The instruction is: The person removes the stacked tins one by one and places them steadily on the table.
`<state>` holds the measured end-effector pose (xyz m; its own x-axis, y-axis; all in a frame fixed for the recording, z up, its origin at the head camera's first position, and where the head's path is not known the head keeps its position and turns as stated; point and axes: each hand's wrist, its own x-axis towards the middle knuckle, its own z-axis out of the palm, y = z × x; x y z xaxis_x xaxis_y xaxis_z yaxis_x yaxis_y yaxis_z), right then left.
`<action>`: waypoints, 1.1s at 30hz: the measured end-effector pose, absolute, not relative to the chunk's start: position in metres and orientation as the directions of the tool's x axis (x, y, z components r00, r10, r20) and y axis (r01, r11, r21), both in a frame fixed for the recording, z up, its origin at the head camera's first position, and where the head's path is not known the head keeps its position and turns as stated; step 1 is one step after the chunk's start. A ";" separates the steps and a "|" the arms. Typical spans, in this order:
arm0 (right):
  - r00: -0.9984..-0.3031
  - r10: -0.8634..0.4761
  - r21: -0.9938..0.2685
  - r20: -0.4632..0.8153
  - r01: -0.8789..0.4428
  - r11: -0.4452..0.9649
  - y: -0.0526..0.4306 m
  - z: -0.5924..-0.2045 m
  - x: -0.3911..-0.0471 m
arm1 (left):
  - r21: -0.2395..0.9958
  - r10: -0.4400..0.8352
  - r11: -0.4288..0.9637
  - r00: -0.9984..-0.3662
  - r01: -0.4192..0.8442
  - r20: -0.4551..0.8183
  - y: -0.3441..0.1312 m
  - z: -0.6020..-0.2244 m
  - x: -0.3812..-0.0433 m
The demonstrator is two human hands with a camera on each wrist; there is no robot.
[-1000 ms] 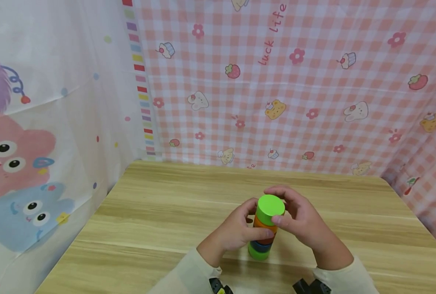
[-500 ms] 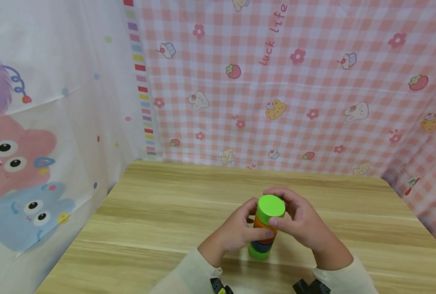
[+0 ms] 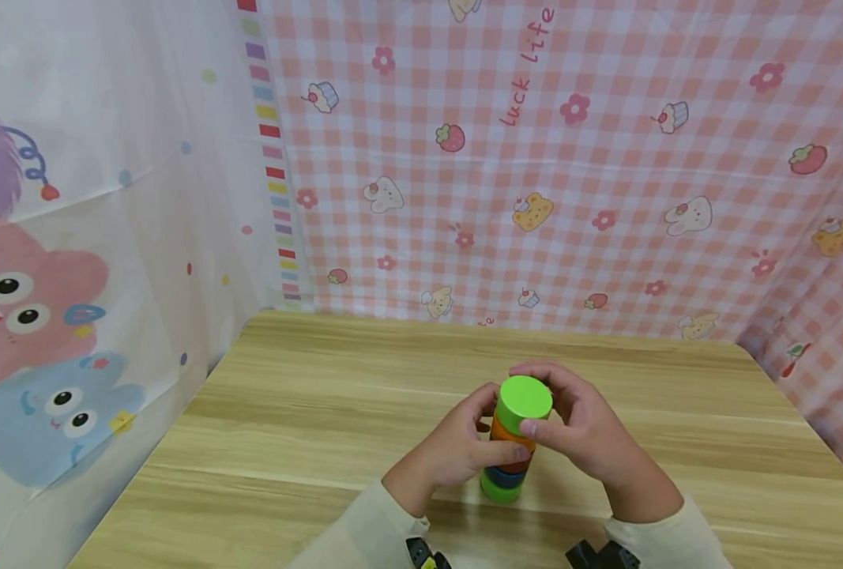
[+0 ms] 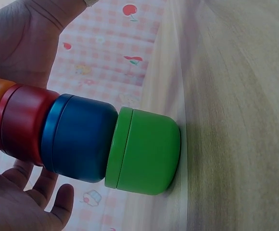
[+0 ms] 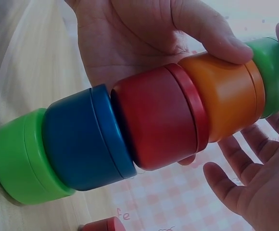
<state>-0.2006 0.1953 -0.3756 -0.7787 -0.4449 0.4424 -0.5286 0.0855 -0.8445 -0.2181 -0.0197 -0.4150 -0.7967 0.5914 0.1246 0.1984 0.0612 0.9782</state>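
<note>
A leaning stack of small round jars, each with a lid seam, rises from the table. From the bottom come a light green jar (image 5: pixel 21 156), a blue jar (image 4: pixel 82 137), a red jar (image 5: pixel 158 115), an orange jar (image 5: pixel 226 96) and a green jar (image 3: pixel 524 403) on top. My left hand (image 3: pixel 457 442) grips the stack from the left, its thumb across the orange jar. On the other side, my right hand (image 3: pixel 585 423) holds the top green jar between thumb and fingers. The bottom jar's base is at the tabletop in the left wrist view.
Another red piece (image 5: pixel 103 224) shows at the lower edge of the right wrist view. The wooden table (image 3: pixel 307 379) ends at a pink checked cloth (image 3: pixel 478 182) behind and a white printed cloth (image 3: pixel 158 237) to the left.
My right thumb has slid slightly left across the top green jar since the earliest frame. Both hands and the stack otherwise stay in place.
</note>
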 end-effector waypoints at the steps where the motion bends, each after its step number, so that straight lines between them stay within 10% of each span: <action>1: -0.778 -0.445 -0.846 0.444 -0.528 0.080 0.195 -0.375 -0.200 | 0.978 0.590 0.061 -0.798 0.198 0.124 -0.020 -0.415 -0.218; 33: -0.807 -0.383 -0.859 0.450 -0.509 0.064 0.214 -0.368 -0.204 | 0.980 0.595 0.055 -0.795 0.189 0.120 -0.019 -0.415 -0.218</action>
<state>-0.2036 0.2136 -0.3683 -0.8070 -0.3827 0.4498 -0.5088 0.0639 -0.8585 -0.2183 -0.0194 -0.4148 -0.7948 0.5950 0.1195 0.1889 0.0554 0.9804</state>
